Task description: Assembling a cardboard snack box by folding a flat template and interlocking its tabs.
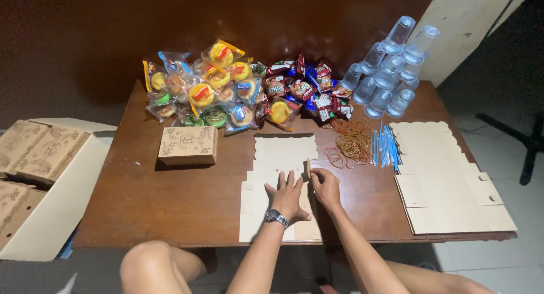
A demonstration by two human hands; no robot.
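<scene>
Left hand (pixel 287 199): flat, fingers spread, pressing the unfolded cardboard box blank (pixel 281 180).
Right hand (pixel 325 186): fingers together, pinching the blank's right flap.
Blank: on the bench (pixel 170 203), long axis running away from the person.

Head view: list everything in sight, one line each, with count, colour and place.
Table: one, dark brown wood, centre.
Flat box blank: one, beige, under both hands.
Stack of flat blanks: count unclear, beige, table's right side.
Folded box: one, tan and patterned, left of centre.
Snack packets: many, multicoloured, back of table.
Plastic cups: many, clear, stacked at back right.
Rubber bands: a heap, reddish brown, right of centre.
Straws: a bundle, blue, beside the bands.
Carton: one, holding finished boxes, floor at left.
Left hand: flat on the blank, wristwatch.
Right hand: pressing the blank's edge.
</scene>
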